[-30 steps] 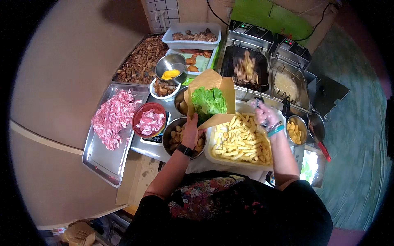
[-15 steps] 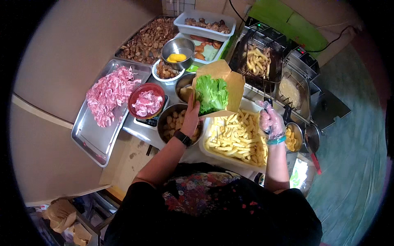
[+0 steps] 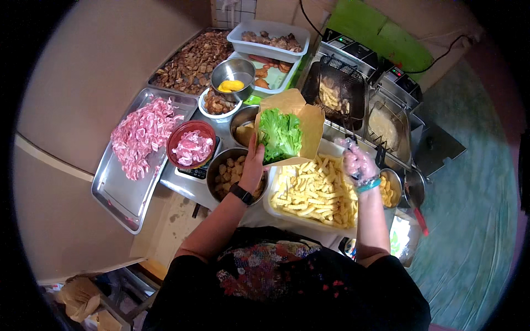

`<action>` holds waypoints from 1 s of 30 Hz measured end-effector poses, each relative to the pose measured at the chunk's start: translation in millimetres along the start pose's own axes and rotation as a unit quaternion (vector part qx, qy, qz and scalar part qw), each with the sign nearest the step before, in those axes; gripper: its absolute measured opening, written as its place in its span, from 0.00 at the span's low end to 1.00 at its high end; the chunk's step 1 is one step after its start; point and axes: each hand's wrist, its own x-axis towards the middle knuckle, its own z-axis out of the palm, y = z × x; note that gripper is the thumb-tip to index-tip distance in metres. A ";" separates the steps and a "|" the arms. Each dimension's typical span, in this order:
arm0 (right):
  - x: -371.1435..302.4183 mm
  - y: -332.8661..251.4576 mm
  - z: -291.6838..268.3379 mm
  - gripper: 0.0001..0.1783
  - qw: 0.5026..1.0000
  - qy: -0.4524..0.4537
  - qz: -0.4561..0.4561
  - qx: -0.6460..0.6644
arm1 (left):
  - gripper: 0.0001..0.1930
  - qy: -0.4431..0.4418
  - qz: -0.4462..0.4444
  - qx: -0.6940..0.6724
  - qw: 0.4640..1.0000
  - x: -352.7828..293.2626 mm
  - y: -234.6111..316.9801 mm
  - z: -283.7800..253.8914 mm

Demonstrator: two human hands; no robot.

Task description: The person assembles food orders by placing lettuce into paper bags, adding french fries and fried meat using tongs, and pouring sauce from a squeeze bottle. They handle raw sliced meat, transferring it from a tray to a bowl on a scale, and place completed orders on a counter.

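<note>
My left hand (image 3: 253, 171), bare with a dark watch at the wrist, grips the side of an open kraft paper box (image 3: 312, 124). Green leaf lettuce (image 3: 280, 135) sits inside the box. In a clear plastic glove, my right hand (image 3: 360, 164) is closed around the handle of a dark wire fryer basket (image 3: 343, 74). Golden fried strips (image 3: 329, 95) lie in the basket, over the left fryer well. Below the box and between my hands stands a white tub (image 3: 274, 207) of pale cut fries (image 3: 317, 190).
Beside the basket is a second fryer well (image 3: 382, 124) with foamy oil. A metal bowl of yellow pieces (image 3: 388, 187) and a red-handled pan (image 3: 415, 188) stand right. Left are a tray of sliced raw meat (image 3: 141, 135), a red bowl (image 3: 172, 144) and a pot of brown chunks (image 3: 229, 172).
The fryer basket looks lower and tipped differently, with its strips nearer its lower left side. My right hand has shifted slightly left with the handle. The box remains in my left hand.
</note>
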 end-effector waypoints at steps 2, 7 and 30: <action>-6.7 -4.7 2.6 0.18 1.000 -0.004 -0.009 -0.008 | 0.26 0.006 0.000 -0.002 1.000 -1.4 2.1 1.7; -6.7 13.7 4.9 0.18 0.997 0.067 -0.036 0.007 | 0.28 -0.059 -0.032 -0.024 0.997 5.0 -4.5 -6.1; 1.6 -0.3 -18.9 0.20 0.995 -0.083 0.007 0.047 | 0.28 -0.056 0.003 -0.020 0.998 3.1 -11.9 -1.5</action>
